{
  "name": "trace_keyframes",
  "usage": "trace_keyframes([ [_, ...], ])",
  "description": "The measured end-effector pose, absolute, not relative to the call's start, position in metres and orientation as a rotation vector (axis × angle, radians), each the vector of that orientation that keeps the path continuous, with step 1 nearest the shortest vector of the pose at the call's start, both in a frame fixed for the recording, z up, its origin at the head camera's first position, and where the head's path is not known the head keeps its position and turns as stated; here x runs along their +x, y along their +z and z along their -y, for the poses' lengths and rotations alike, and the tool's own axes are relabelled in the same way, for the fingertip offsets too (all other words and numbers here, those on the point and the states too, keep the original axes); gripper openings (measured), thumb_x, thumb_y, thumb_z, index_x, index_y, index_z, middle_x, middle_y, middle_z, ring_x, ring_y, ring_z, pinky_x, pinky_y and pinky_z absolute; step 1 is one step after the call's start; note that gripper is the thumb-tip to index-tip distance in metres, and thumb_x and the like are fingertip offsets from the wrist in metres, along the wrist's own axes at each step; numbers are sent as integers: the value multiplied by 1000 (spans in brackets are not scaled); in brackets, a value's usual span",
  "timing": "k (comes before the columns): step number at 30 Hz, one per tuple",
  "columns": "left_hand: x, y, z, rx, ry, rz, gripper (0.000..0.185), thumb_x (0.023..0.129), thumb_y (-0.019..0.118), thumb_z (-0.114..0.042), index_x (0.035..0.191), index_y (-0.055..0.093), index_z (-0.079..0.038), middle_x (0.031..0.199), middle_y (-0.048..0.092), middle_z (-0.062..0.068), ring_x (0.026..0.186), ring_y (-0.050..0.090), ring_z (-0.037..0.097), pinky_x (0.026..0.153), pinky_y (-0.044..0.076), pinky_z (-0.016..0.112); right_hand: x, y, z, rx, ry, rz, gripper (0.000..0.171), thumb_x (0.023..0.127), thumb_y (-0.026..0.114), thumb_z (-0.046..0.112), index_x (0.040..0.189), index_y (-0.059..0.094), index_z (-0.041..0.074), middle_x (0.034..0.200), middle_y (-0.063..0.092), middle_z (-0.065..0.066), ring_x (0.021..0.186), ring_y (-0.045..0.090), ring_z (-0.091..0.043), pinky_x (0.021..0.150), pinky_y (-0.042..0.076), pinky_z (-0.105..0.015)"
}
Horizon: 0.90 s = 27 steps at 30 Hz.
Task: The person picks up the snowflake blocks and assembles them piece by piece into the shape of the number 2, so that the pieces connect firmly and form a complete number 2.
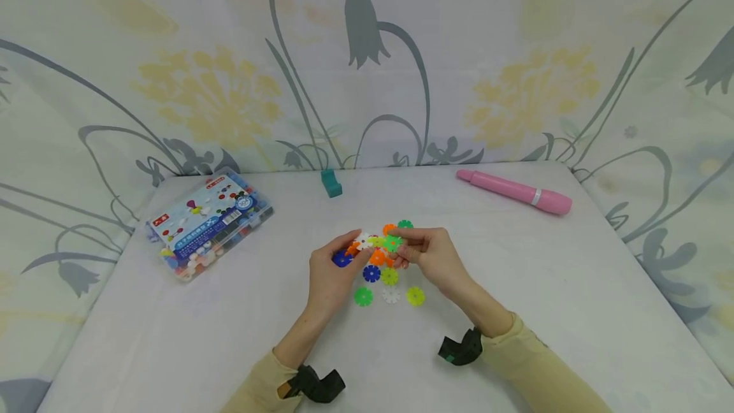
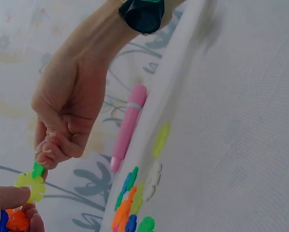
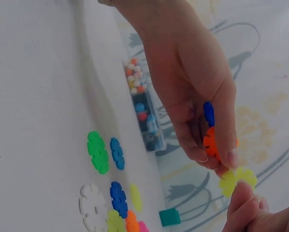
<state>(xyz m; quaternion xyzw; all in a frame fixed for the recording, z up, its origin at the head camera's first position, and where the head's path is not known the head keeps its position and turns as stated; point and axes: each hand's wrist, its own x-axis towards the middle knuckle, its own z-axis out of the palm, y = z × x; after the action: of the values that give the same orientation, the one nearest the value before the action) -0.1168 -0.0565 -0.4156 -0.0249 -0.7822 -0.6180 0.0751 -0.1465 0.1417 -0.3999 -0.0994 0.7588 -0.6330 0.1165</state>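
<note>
Between the two hands is a small joined piece of plastic snowflake discs. My left hand (image 1: 334,276) pinches it, with a blue disc (image 3: 209,114), an orange disc (image 3: 210,143) and a white disc (image 1: 364,241) at its fingers. My right hand (image 1: 440,261) pinches a green disc (image 1: 392,244) between thumb and fingers. A yellow disc (image 2: 32,186) spans the gap, touching the left thumb and the green disc; whether those two are slotted together I cannot tell. Loose discs lie below, among them a blue one (image 1: 371,273), a green one (image 1: 364,296) and a white one (image 1: 391,295).
A clear lidded box (image 1: 209,225) of colourful beads lies at the left of the white table (image 1: 550,311). At the back edge stands a small teal object (image 1: 331,183). The pink marker-shaped tube (image 1: 513,192) lies at the back right. Behind hangs a floral curtain (image 1: 447,81).
</note>
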Motion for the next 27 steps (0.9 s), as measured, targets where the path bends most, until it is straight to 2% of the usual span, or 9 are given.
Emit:
trace_keyframes([
  [8, -114, -418, 55, -106, -1816, 2354, 38, 91, 74, -17, 127, 68, -6, 130, 67, 14, 121, 63, 30, 101, 51, 45, -144, -403, -139, -272, -1856, -2269, 30, 96, 57, -7, 126, 64, -8, 88, 74, -18, 70, 68, -15, 71, 58, -24],
  [18, -118, -420, 56, -88, -1828, 2328, 39, 91, 74, -16, 127, 67, -5, 127, 68, 13, 121, 62, 31, 105, 48, 47, -144, -400, -137, -307, -1852, -2255, 33, 96, 57, -7, 129, 62, -7, 90, 71, -16, 74, 70, -14, 74, 59, -24],
  [24, -121, -418, 60, -48, -1790, 2334, 39, 90, 76, -17, 126, 67, -10, 114, 70, 10, 109, 63, 26, 107, 46, 49, -145, -399, -136, -348, -1834, -2216, 38, 98, 59, -1, 135, 58, -3, 95, 70, -17, 78, 71, -20, 77, 60, -29],
  [27, -122, -416, 61, -32, -1783, 2336, 39, 88, 78, -18, 125, 67, -12, 113, 70, 9, 108, 64, 25, 107, 46, 48, -146, -399, -136, -353, -1842, -2201, 39, 99, 58, 2, 138, 54, -3, 97, 70, -19, 78, 71, -20, 78, 60, -33],
])
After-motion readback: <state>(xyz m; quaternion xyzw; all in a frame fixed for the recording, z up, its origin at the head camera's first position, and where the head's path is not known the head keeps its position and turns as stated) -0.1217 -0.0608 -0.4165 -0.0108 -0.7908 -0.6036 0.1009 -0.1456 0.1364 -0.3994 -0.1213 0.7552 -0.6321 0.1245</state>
